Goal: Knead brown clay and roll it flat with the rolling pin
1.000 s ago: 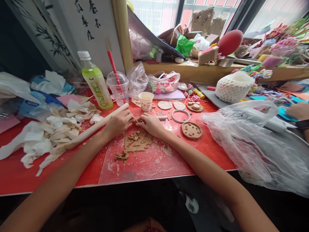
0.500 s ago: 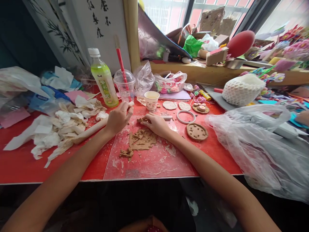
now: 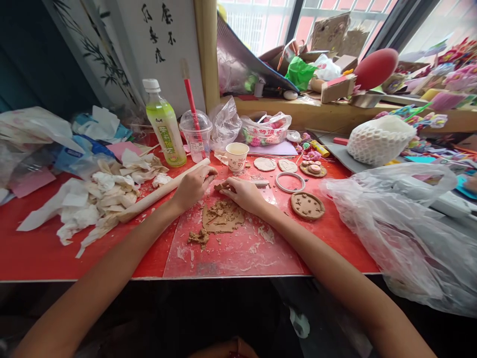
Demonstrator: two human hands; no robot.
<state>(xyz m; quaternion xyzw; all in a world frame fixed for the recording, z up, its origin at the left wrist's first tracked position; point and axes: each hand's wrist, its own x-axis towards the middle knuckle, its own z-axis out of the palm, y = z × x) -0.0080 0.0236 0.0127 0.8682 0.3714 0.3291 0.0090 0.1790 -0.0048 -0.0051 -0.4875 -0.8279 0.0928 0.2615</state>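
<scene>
Brown clay is pinched by the bent fingers of the right hand, just beyond the flattened slab; whether anything is gripped by the curled left hand cannot be told; likely soft, light and crumbly, the clay is best held gently at its middle

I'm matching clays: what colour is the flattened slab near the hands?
The clay slab is brown, clearest in the head view.

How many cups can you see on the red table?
2: a paper cup just beyond the right hand, and a clear plastic cup beside the green drink bottle. More could be hidden in the clutter.
</scene>
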